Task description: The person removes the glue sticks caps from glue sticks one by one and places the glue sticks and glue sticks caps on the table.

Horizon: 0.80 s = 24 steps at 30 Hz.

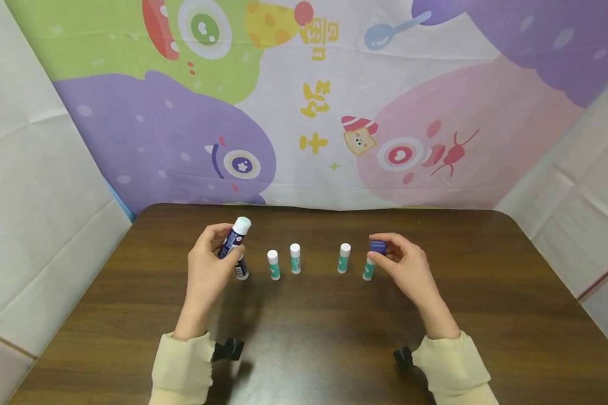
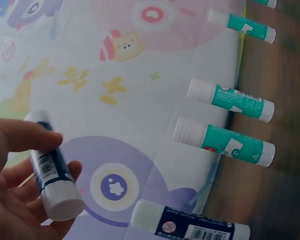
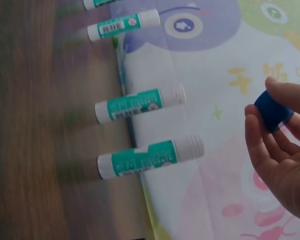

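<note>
My left hand [image 1: 210, 264] grips a navy glue stick [image 1: 231, 241] between thumb and fingers, tilted above the table. Its pale top end has no blue cap on it. Below that hand a second navy glue stick [image 2: 197, 227] stands on the table, partly hidden in the head view. My right hand [image 1: 405, 267] pinches a blue cap [image 3: 272, 111] by its sides with thumb and fingers. Just under the cap stands a teal glue stick [image 1: 368, 270] with its top hidden in the head view; the right wrist view shows the cap apart from the sticks.
Between the hands, more teal glue sticks with white caps stand upright: two nearer the left hand, one [image 1: 273, 265] beside another [image 1: 295, 259], and one [image 1: 344, 259] nearer the right. A cartoon-printed cloth [image 1: 304, 185] hangs behind the brown wooden table [image 1: 309, 337].
</note>
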Tool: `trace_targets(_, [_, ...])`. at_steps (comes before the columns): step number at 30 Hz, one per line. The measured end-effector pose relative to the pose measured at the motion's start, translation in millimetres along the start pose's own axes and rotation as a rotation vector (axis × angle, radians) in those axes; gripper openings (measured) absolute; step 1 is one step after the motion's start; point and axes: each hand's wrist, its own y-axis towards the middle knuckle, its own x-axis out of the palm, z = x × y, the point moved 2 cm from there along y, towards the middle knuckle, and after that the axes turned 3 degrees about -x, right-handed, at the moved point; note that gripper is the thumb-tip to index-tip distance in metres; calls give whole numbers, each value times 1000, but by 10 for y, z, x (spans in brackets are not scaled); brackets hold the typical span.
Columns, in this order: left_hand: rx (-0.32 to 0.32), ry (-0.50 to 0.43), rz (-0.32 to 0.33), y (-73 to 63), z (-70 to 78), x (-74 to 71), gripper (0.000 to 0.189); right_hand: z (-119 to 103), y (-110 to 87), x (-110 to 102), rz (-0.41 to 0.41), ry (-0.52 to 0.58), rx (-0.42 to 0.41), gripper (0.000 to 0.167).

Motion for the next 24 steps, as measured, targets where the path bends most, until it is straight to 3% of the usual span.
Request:
trace_targets(11, [-131,-163,164,28,-67,-65,38,139,29,-128,36,-105,63,36])
trace_targets(24, [-211,-269,216,58,-156,-56,37,229,29,-216,56,-211,37,35])
